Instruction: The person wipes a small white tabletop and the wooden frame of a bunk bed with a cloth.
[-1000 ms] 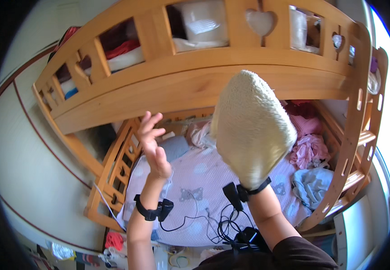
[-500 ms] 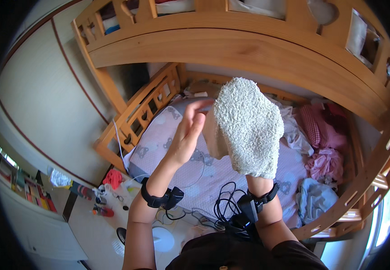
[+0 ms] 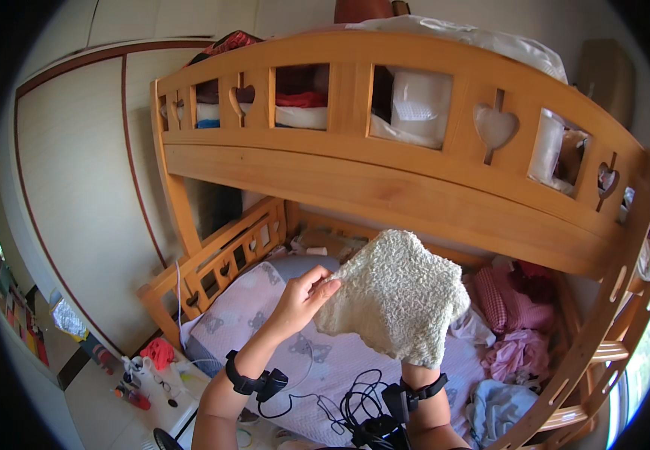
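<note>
A shaggy white cleaning mitt (image 3: 407, 289) is raised in front of me, above the lower bed. My right hand is inside it, so its fingers are hidden; only the right wrist (image 3: 421, 375) shows below the cuff. My left hand (image 3: 301, 300) pinches the mitt's left edge between thumb and fingers, pulling the cloth out to that side. Black bands with small boxes circle both forearms, the left band (image 3: 254, 381) and the right band (image 3: 413, 396).
A wooden bunk bed (image 3: 325, 165) fills the view, its ladder (image 3: 588, 382) at right. Black cables (image 3: 355, 405) hang between my arms. Pink clothes (image 3: 520, 352) and a light blue cloth (image 3: 501, 409) lie on the patterned bed sheet (image 3: 242, 307). Glasses and a red cloth (image 3: 158, 352) sit at lower left.
The view has tilted up, showing more of the upper bunk. My left hand has closed on the mitt's edge, and the mitt is now spread wider toward the left.
</note>
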`<state>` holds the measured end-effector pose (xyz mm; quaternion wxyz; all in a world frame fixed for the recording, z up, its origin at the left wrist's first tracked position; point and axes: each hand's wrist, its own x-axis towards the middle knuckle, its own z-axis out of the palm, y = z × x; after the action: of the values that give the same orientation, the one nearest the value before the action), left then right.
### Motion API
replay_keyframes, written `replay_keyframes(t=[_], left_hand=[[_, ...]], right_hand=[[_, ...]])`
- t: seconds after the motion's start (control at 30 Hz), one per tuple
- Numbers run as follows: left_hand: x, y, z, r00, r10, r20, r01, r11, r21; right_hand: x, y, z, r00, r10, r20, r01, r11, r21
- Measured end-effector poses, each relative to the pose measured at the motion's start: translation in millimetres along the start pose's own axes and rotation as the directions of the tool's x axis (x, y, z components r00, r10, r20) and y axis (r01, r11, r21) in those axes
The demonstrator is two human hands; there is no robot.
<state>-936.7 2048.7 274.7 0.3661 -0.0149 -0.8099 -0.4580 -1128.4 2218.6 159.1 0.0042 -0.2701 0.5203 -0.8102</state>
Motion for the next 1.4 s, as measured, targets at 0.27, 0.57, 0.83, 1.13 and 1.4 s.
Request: replay_keyframes(t=[0.27, 0.57, 0.83, 1.13, 1.4], left_hand=[[78.1, -44.8, -74.0, 0.96, 0.237, -0.148, -0.237, 0.971, 0.016], [188.8, -122.5, -230.9, 0.759, 0.563, -0.328, -0.417, 0.806, 0.421], [252.6, -157.9, -322.0, 0.593, 0.758, -0.27, -0.467, 0.598, 0.652], [287.7, -187.5, -322.1, 0.477, 0.864, -0.157, -0.449, 0.394, 0.802], [288.3, -190.5, -321.1, 0.49, 0.854, -0.175, -0.481, 0.432, 0.763]], right_hand=[[57.4, -28.3, 90.0, 0.896, -0.444, 0.016, 0.428, 0.854, -0.296], [158.1, -63.7, 260.0, 0.465, -0.824, 0.324, 0.513, -0.047, -0.857], [237.4, -155.4, 319.1, 0.429, -0.798, 0.422, 0.33, -0.297, -0.896], [281.8, -201.7, 324.3, 0.445, -0.818, 0.364, 0.199, -0.306, -0.931], [310.0, -266.8, 199.4, 0.402, -0.901, -0.161, -0.079, 0.141, -0.987]])
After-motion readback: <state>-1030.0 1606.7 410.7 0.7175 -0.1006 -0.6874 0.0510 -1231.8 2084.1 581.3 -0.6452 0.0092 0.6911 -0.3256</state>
